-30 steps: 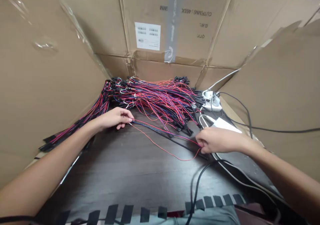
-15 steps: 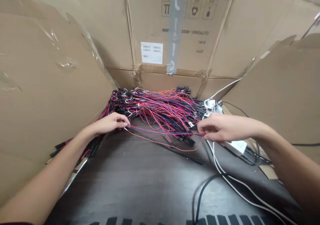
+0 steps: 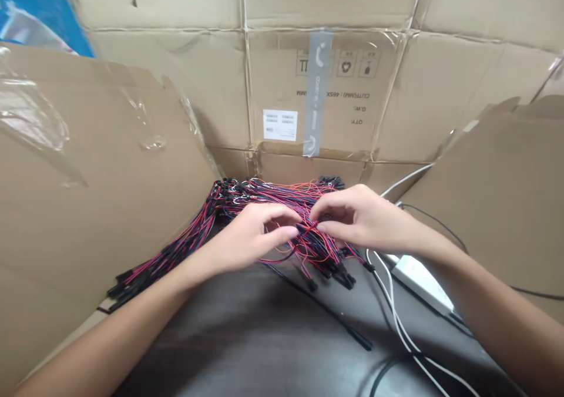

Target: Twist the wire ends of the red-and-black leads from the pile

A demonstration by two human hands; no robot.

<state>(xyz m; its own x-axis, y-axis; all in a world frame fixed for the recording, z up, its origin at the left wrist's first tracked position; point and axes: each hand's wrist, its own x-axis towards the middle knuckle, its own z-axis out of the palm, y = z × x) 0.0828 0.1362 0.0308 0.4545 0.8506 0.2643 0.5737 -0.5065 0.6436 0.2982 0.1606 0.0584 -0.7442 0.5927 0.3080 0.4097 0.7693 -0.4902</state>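
Observation:
My left hand (image 3: 259, 232) and my right hand (image 3: 359, 218) are close together, each with thumb and fingertips pinching a thin wire harness (image 3: 310, 228) of red and dark strands. A short stretch of it shows between the fingertips. Part of the harness droops below my left hand, and a black-sheathed end (image 3: 361, 339) lies across the table toward me, though I cannot tell whether it belongs to the same harness. Right behind my hands is a large pile of red, blue and black wire harnesses (image 3: 286, 192), partly hidden by my fingers.
Cardboard walls (image 3: 440, 103) enclose the dark table (image 3: 247, 338) at the back and both sides. More harnesses (image 3: 176, 259) run along the left wall. At right are a white power strip (image 3: 423, 285), white cables (image 3: 399, 320) and a black cable (image 3: 381, 373).
My hands have come together from far apart, so the harness stretched between them is now bunched and slack. The camera view has tilted upward, showing more of the cardboard wall.

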